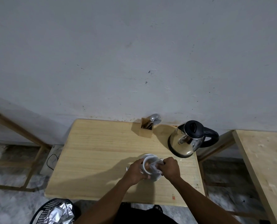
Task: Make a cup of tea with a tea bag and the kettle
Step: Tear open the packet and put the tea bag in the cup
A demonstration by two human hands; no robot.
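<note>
While both hands meet over the one white cup [148, 164], it sits on one white saucer [155, 178] near the front middle of the wooden table [92, 152]. The left hand [135, 172] wraps the cup's left side, fingers curled closed against its wall. The right hand [169, 168] has its fingers pinched shut on a crumpled silvery-white packet [155, 166], held at the cup's right rim, partly over the opening; whether this is the tea bag itself or its wrapper cannot be told. The cup's contents are blurred.

One steel kettle [188, 139] with a black lid and black handle stands at the table's back right, apart from the cup, its spout turned to the left. One small wooden holder [146, 129] stands at the back edge by the wall, to the left of the kettle, with several metal spoons and at least one fork [154, 118] in it; their exact number cannot be counted. One dark perforated basket [53, 210] sits on the floor at lower left, holding several silver foil sachets [60, 212]. No writing or brand is readable on anything; a small red mark near the table's front right edge is too small to make out.
</note>
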